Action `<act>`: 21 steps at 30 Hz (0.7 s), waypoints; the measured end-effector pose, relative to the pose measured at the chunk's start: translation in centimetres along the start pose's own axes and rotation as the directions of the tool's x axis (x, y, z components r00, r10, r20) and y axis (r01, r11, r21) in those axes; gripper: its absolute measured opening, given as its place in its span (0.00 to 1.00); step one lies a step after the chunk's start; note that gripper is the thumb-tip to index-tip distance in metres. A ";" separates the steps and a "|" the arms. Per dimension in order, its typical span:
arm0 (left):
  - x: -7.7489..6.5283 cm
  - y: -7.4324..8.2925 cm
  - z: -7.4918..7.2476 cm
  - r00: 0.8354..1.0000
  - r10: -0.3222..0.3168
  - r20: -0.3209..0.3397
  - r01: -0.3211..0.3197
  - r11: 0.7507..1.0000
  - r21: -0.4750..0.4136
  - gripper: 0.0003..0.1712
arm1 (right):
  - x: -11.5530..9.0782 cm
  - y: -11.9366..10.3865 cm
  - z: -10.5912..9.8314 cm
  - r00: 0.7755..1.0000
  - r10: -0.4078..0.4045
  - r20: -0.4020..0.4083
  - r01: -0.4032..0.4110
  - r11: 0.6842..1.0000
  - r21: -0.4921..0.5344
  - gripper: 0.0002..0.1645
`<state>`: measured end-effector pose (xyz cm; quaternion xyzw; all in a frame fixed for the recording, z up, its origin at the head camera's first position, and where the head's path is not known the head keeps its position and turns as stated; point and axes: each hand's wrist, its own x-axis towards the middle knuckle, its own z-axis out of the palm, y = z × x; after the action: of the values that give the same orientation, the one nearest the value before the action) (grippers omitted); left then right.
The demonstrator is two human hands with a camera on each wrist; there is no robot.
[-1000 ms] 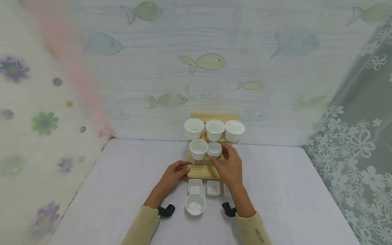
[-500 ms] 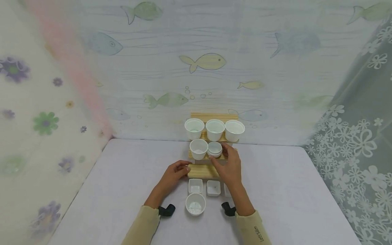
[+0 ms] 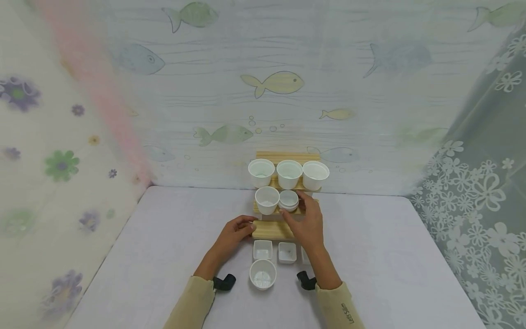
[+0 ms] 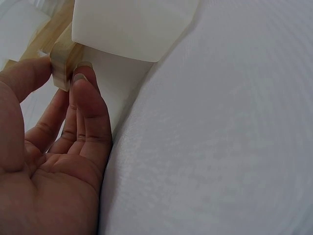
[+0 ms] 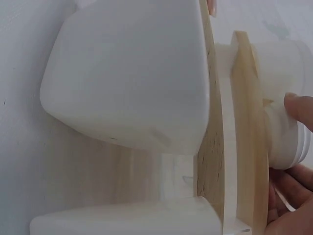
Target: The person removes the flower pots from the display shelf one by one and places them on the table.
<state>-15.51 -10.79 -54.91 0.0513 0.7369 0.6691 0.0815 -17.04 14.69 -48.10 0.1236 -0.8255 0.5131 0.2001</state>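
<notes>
A tiered wooden stand rises near the back of the table. Thumb and fingers of my left hand pinch the left end of its lowest board, as the left wrist view shows. On the middle board, my right hand holds a small round white cup with a ridged rim. In the right wrist view, the thumb lies on one side of this cup and the fingers on the other. A taller white cup stands just left of it.
Several tall white cups line the upper board. Before the stand sit square white dishes, one partly hidden by my right arm, and a round white cup. Black wrist mounts stick out from both wrists. A patterned wall closes the back.
</notes>
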 end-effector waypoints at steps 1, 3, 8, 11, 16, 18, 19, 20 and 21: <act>0.0 0.0 0.0 1.000 0.001 0.000 -0.001 1.000 0.002 0.19 | 0.0 0.0 0.0 1.000 -0.001 0.000 0.001 1.000 0.001 0.42; 0.0 0.0 0.0 1.000 0.004 0.000 -0.004 1.000 0.005 0.19 | 0.0 0.0 0.0 1.000 -0.005 -0.002 0.005 1.000 0.002 0.42; -0.2 0.0 0.2 1.000 0.002 -0.003 -0.002 1.000 0.005 0.19 | -0.1 0.0 -0.2 1.000 -0.014 0.001 0.014 1.000 0.002 0.41; -0.5 0.0 0.3 1.000 -0.002 -0.005 0.002 1.000 -0.001 0.19 | -0.2 0.0 -0.4 1.000 -0.009 0.007 0.009 1.000 0.003 0.40; -0.9 0.0 0.6 1.000 0.001 -0.011 -0.001 1.000 -0.001 0.20 | -0.6 -0.2 -0.8 1.000 -0.001 0.016 0.001 1.000 0.005 0.40; -1.1 0.0 0.8 1.000 -0.001 -0.016 0.001 1.000 -0.001 0.20 | -0.6 -0.2 -0.9 1.000 0.003 0.022 -0.003 1.000 0.006 0.40; -1.1 0.0 0.8 1.000 -0.002 -0.018 0.002 1.000 -0.001 0.20 | -0.7 -0.2 -1.0 1.000 0.006 0.024 -0.006 1.000 0.005 0.40; -1.2 0.0 0.9 1.000 -0.002 -0.021 0.002 1.000 -0.001 0.20 | -0.7 -0.2 -1.1 1.000 0.007 0.027 -0.007 1.000 0.005 0.40; -1.3 0.0 1.0 1.000 -0.003 -0.023 0.003 1.000 -0.001 0.20 | -0.8 -0.2 -1.2 1.000 0.008 0.029 -0.008 1.000 0.005 0.40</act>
<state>-14.03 -10.07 -54.90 0.0421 0.7375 0.6699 0.0741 -16.03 15.63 -47.83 0.1283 -0.8274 0.5142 0.1859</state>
